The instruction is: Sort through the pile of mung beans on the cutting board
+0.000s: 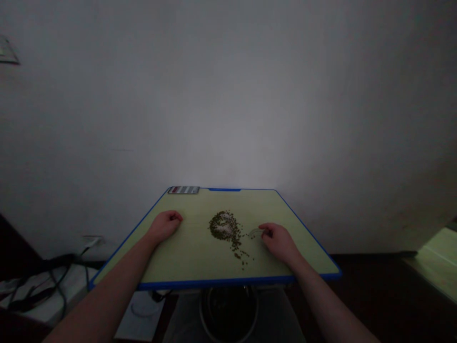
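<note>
In the head view, a loose heap of small green-brown beans [216, 227] lies mid-board, with white grains [224, 230] in among them. A trail of beans runs from it toward the near edge. My right hand [276, 239] is right of the heap, its fingers pinched on a thin, clear, curved piece [254, 231] whose exact kind does not show. The tip of that piece is close to a few stray beans. Left of the heap, apart from it, my left hand [166, 225] rests on the board with its fingers curled in and nothing visible in them.
The pale yellow board [189, 267] has a blue rim and stands near a grey wall [228, 95]. A phone [183, 190] lies at its far left corner. Below the near edge is a round metal pot [203, 312]. Dark cables [53, 281] hang at the left.
</note>
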`<state>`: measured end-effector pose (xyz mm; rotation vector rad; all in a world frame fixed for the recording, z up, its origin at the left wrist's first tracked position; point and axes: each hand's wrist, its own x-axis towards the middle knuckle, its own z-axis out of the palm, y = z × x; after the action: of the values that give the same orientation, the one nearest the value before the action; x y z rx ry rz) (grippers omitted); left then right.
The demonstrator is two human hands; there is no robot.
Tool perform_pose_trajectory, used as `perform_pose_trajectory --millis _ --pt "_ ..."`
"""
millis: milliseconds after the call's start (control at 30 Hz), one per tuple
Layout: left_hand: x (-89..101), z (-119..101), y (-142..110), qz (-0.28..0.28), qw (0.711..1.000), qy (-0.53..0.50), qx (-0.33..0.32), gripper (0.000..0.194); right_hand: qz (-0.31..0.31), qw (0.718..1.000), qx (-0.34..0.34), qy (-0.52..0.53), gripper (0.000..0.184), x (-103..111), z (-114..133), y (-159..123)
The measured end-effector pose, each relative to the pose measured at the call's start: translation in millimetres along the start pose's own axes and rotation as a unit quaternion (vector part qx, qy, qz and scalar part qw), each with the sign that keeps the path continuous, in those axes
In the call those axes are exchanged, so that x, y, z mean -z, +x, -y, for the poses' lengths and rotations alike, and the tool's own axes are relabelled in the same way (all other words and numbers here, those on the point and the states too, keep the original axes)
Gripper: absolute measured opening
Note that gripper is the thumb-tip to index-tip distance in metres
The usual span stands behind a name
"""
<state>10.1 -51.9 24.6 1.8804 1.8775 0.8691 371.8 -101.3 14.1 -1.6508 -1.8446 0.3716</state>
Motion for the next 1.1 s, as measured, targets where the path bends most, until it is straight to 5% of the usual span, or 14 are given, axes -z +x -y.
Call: perform_pose_trajectory --millis 767,1100 --pt "1.8 -3.6 -1.3 0.001 1.0 0.012 0.004 0.019 0.05 0.998 0.048 -0.006 0.033 -6.1 16.8 -5.2" --pt "-0.6 1.7 1.0 0.003 1.0 0.006 0.002 0.019 0.007 0.999 0.035 -0.013 0.034 -12.0 23.2 2.0"
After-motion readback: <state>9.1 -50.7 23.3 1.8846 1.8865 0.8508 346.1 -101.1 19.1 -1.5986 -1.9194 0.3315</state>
